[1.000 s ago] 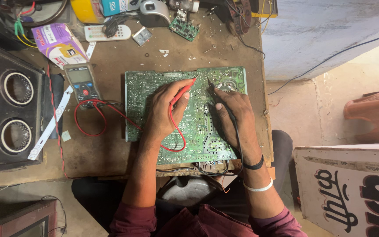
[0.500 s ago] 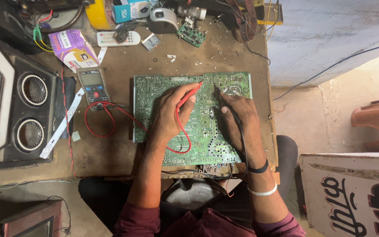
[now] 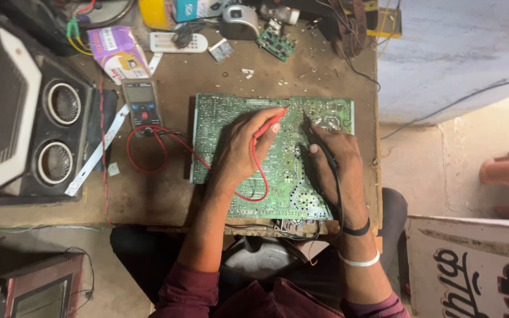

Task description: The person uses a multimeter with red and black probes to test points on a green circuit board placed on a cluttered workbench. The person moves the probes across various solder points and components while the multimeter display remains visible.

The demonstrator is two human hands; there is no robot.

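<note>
Green board (image 3: 231, 112) lies flat on the bench (image 3: 166, 200), long axis running left to right, directly under both hands. Left hand (image 3: 240, 150) grips the red probe (image 3: 272, 122), tip pointing up-right onto the board's top middle. Right hand (image 3: 337, 156) grips the black probe (image 3: 313, 126), tip angled up-left. Tips sit near each other, apart, both on the far edge region. Red lead (image 3: 148, 131) loops left to the meter (image 3: 141, 106), just beside the board. Speaker (image 3: 25, 118) stands further left.

Green circuit board (image 3: 231, 118), red probe (image 3: 271, 121), black probe (image 3: 319, 141), brown workbench (image 3: 166, 70).
</note>
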